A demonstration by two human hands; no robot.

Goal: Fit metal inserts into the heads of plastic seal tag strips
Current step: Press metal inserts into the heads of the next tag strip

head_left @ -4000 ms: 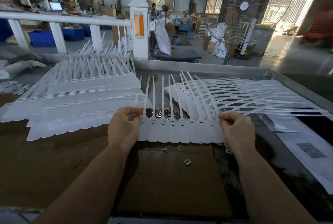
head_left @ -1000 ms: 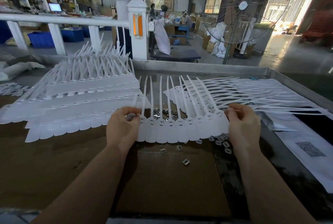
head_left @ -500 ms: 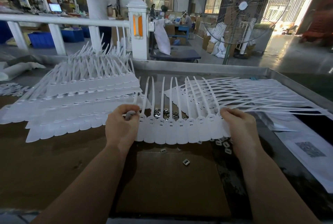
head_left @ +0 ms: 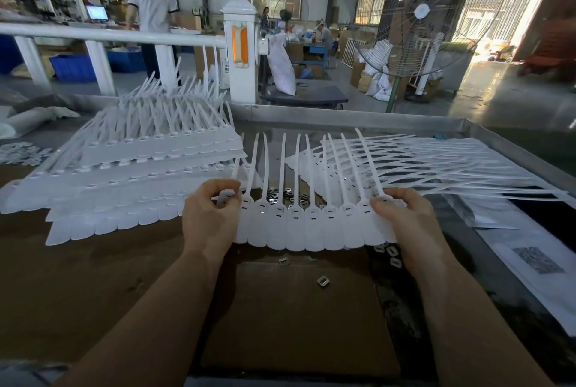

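Brown cardboard [head_left: 299, 318] lies flat on the worktable nearest the camera, with a few small metal inserts [head_left: 323, 281] scattered loose on it. Just beyond, both forearms reach forward to a joined row of white plastic seal tag strips [head_left: 311, 224], held slightly above the surface with the rounded tag ends toward the camera and the thin tails pointing away. The left hand [head_left: 208, 218] has its fingers curled, pinching the head of the leftmost tag between thumb and fingertips. The right hand [head_left: 402, 224] grips the right end of the row, thumb on top of the last head. A dark slot shows in each head along the row; whether inserts sit in them cannot be told.

Under the tails, a small heap of more inserts [head_left: 286, 196] rests on the dark tabletop. To the left sits a tall layered stack of tag strips [head_left: 140, 174], tails slanting upward. To the right, another spread of strips [head_left: 436, 168] lies fanned over white printed sheets [head_left: 536, 265]. A metal rim [head_left: 343, 118] edges the table's far side.

Past it stand a white railing [head_left: 109, 34] with a post carrying an orange panel [head_left: 240, 43], a large pedestal fan [head_left: 420, 12], blue bins [head_left: 73, 67], white sacks and a person in a white shirt [head_left: 152, 6] on the factory floor.
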